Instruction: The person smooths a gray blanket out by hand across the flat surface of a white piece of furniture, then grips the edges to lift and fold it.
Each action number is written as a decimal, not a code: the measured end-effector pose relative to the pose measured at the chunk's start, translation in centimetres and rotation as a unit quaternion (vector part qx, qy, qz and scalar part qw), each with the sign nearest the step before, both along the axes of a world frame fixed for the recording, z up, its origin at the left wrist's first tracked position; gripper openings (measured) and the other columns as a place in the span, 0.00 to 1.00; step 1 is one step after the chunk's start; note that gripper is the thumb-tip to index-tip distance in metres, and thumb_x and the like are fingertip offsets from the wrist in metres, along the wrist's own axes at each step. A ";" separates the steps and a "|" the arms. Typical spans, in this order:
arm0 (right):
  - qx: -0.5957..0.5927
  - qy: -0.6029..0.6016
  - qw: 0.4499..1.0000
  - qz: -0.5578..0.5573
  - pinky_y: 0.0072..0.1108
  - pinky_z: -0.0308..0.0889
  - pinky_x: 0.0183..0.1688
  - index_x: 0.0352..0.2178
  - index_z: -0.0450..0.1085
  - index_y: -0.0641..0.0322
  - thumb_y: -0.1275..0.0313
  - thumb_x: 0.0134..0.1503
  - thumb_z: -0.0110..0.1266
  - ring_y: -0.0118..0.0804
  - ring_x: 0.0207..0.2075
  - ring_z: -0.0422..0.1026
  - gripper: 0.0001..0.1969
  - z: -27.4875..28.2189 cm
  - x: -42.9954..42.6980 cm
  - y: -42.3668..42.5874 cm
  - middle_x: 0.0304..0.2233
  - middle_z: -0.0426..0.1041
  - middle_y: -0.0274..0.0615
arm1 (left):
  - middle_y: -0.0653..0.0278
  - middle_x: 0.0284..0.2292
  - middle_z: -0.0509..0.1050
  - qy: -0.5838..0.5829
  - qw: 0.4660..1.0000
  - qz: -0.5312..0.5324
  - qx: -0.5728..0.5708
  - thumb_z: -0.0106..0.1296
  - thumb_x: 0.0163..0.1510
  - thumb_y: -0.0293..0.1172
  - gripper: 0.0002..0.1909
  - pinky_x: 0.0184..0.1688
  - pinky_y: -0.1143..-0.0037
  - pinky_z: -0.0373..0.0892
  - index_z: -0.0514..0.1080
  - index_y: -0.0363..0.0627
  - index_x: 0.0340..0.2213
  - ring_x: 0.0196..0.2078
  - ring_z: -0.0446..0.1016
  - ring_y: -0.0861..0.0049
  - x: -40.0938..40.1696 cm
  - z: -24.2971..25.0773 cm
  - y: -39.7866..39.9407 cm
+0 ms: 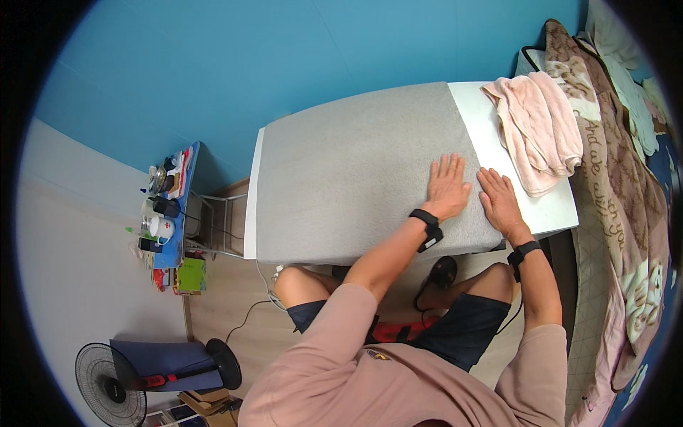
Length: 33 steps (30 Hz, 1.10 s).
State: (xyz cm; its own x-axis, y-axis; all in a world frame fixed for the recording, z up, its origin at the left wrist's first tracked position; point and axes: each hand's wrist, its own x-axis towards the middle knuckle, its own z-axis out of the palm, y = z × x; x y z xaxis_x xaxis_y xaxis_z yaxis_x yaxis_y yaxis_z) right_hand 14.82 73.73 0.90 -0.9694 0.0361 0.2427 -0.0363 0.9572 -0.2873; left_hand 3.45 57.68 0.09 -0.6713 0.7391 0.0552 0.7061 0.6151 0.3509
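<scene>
A grey towel-like cloth [352, 176] lies spread over most of a white table [555, 208], with white strips of the top showing at both ends. My left hand [448, 187] rests flat on the cloth near its right part, fingers pointing away from me. Just to the right, my right hand [499, 200] lies flat at the cloth's right edge, its fingers reaching towards the white top. Neither hand grips anything. Beyond my right hand a folded pink towel [539, 128] sits on the table's right end. Both wrists wear black bands.
A bed with a brown patterned blanket [613, 176] stands at the right. To the left is a small blue table [173, 245] bearing a white mug [161, 228] and other items. A standing fan [114, 387] is at the lower left, and a cable [243, 320] runs over the floor. A blue wall rises behind.
</scene>
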 end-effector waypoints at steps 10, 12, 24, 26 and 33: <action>0.011 -0.027 1.000 -0.008 0.36 0.43 0.70 0.63 0.58 0.57 0.66 0.64 0.40 0.43 0.68 0.52 0.26 0.7 0.0 -0.3 0.66 0.58 0.41 | 0.49 0.68 0.47 0.053 0.984 0.158 -0.059 0.41 0.63 0.45 0.36 0.69 0.53 0.40 0.48 0.37 0.65 0.70 0.43 0.52 -6.7 -0.5 -21.3; 0.011 -0.022 1.000 -0.006 0.37 0.43 0.69 0.63 0.59 0.58 0.66 0.64 0.40 0.43 0.68 0.52 0.26 0.6 -0.2 -0.3 0.65 0.58 0.42 | 0.49 0.68 0.48 0.074 0.969 0.221 -0.086 0.41 0.63 0.47 0.37 0.69 0.53 0.41 0.48 0.38 0.66 0.70 0.44 0.52 -8.3 -1.3 -27.8; 0.013 -0.016 1.000 0.003 0.39 0.44 0.69 0.62 0.58 0.59 0.68 0.63 0.41 0.47 0.67 0.53 0.26 0.4 -0.2 -0.3 0.65 0.58 0.45 | 0.42 0.67 0.46 0.037 0.883 0.434 -0.174 0.37 0.63 0.49 0.38 0.68 0.51 0.40 0.48 0.32 0.65 0.69 0.42 0.40 -9.7 1.0 -44.1; 0.008 -0.016 1.000 0.002 0.39 0.44 0.69 0.62 0.59 0.59 0.68 0.63 0.41 0.48 0.67 0.53 0.26 0.7 -0.1 -0.5 0.65 0.58 0.45 | 0.41 0.67 0.47 0.045 0.903 0.398 -0.154 0.38 0.63 0.49 0.39 0.68 0.50 0.41 0.48 0.31 0.64 0.69 0.43 0.40 -10.2 2.3 -40.2; -0.005 -0.008 1.000 0.008 0.41 0.44 0.68 0.62 0.59 0.61 0.69 0.63 0.43 0.49 0.67 0.54 0.26 0.8 0.0 -0.1 0.65 0.59 0.46 | 0.39 0.67 0.46 0.053 0.991 0.119 0.005 0.39 0.63 0.47 0.39 0.68 0.51 0.41 0.47 0.29 0.64 0.69 0.42 0.42 -10.8 4.6 -17.9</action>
